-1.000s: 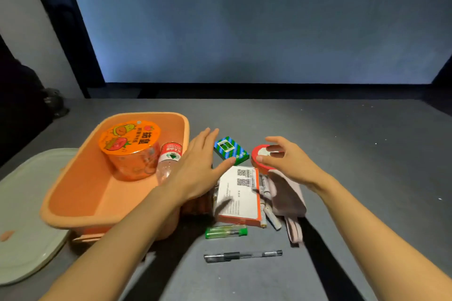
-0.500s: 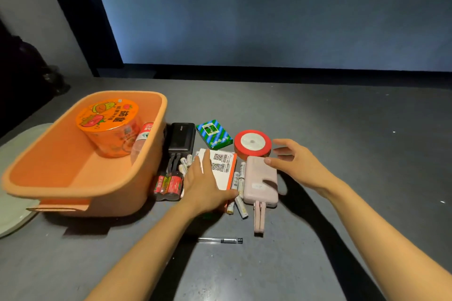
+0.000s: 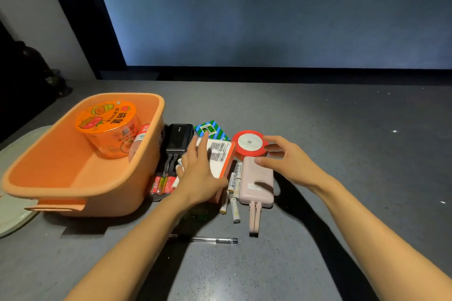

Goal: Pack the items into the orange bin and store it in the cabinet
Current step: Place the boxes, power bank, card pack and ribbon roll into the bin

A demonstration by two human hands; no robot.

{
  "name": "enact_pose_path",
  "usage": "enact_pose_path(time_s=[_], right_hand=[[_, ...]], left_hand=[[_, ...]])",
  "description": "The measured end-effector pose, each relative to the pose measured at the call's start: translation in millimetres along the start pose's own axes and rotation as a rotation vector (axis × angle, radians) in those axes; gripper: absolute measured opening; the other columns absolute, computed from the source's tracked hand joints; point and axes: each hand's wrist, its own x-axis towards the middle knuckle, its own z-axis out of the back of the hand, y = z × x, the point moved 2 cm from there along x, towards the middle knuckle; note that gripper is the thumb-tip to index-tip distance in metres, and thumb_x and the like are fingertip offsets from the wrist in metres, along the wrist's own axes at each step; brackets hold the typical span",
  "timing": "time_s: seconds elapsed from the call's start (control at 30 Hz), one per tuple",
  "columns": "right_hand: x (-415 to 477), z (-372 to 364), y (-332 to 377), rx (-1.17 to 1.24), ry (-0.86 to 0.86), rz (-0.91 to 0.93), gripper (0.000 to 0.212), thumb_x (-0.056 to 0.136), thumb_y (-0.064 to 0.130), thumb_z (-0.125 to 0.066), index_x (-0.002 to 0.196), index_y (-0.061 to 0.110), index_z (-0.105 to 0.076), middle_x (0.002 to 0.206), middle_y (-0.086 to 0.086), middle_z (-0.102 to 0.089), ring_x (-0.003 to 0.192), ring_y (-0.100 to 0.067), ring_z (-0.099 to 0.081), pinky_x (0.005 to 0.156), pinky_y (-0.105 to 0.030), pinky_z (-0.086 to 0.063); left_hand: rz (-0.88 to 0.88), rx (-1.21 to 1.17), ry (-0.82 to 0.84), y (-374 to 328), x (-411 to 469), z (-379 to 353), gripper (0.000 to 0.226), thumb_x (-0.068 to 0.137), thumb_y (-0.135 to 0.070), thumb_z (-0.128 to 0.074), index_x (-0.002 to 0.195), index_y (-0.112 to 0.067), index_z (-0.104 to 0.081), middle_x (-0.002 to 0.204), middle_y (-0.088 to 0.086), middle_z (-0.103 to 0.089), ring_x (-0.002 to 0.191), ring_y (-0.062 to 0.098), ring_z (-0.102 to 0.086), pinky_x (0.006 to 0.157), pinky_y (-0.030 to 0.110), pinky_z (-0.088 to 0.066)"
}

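Note:
The orange bin (image 3: 80, 193) stands at the left and holds a noodle cup (image 3: 107, 117) and a water bottle (image 3: 143, 131). Right of it lie a black power bank (image 3: 179, 137), a green and blue card box (image 3: 212, 128), a red tape roll (image 3: 248, 142), a pink power bank (image 3: 256, 183) with its cable, loose white batteries (image 3: 232, 183) and a pen (image 3: 212, 241). My left hand (image 3: 198, 176) grips a white and orange box (image 3: 220, 154), which is tilted up. My right hand (image 3: 288, 161) hovers open, fingertips at the tape roll and the pink power bank's far end.
A pale lid (image 3: 12, 215) lies under and left of the bin. Red and green batteries (image 3: 161, 184) sit against the bin's right wall. A dark wall edge runs along the back of the grey surface (image 3: 342, 129).
My left hand has closed over the white and orange box and tipped it up. My right hand slid left until its fingertips reached the tape roll and the pink power bank.

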Motion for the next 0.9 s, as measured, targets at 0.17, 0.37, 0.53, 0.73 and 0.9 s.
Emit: enact_pose_path(time_s=[0.17,0.37,0.53,0.73,0.9], right_hand=[[12.6,-4.6,40.1,-0.047,0.01,0.131,0.082,0.069,0.021,-0.079,0.138,0.036,-0.036,0.138,-0.001,-0.045,0.121,-0.013,-0.046,0.091,-0.022,-0.04],[28.5,-37.9,124.5,-0.13,0.074,0.433,0.058,0.07,0.021,-0.078,0.121,0.035,-0.056,0.137,0.009,-0.045,0.119,0.002,-0.041,0.095,-0.011,-0.034],[45.4,-82.6,172.4,-0.077,0.173,0.474,0.035,0.069,0.022,-0.079,0.101,0.03,-0.068,0.107,0.009,-0.066,0.096,-0.005,-0.061,0.088,-0.017,-0.045],[77.9,-149.8,202.3,-0.11,0.086,0.467,0.025,0.072,0.028,-0.076,0.092,0.04,-0.067,0.101,0.01,-0.067,0.093,-0.011,-0.061,0.083,-0.023,-0.049],[93.2,-205.1,212.3,-0.253,0.118,0.435,0.033,0.075,0.035,-0.072,0.106,0.025,-0.069,0.093,0.022,-0.062,0.081,0.014,-0.055,0.073,-0.006,-0.043]], left_hand=[[-0.137,-0.038,0.087,-18.6,15.1,74.7,0.122,0.059,-0.04,-0.075,0.143,-0.034,0.012,0.153,0.004,-0.007,0.138,0.029,-0.014,0.106,0.04,-0.018],[-0.075,-0.272,0.303,-14.4,15.3,164.2,0.115,0.067,-0.013,-0.078,0.14,-0.045,0.006,0.155,-0.006,-0.005,0.135,0.012,-0.024,0.085,0.024,-0.044],[0.014,-0.552,0.275,27.5,12.3,218.7,0.105,0.064,-0.011,-0.07,0.141,-0.047,-0.01,0.151,-0.01,-0.017,0.131,0.014,-0.033,0.087,0.03,-0.045],[0.049,-0.658,0.049,107.3,33.1,270.1,0.068,0.072,-0.052,-0.061,0.133,-0.042,-0.032,0.146,-0.008,-0.032,0.12,0.009,-0.044,0.088,0.028,-0.042],[0.133,-0.453,-0.18,189.0,42.9,281.0,0.058,0.091,-0.058,-0.027,0.14,-0.027,-0.033,0.147,0.0,-0.035,0.131,0.016,-0.036,0.11,0.048,-0.027]])
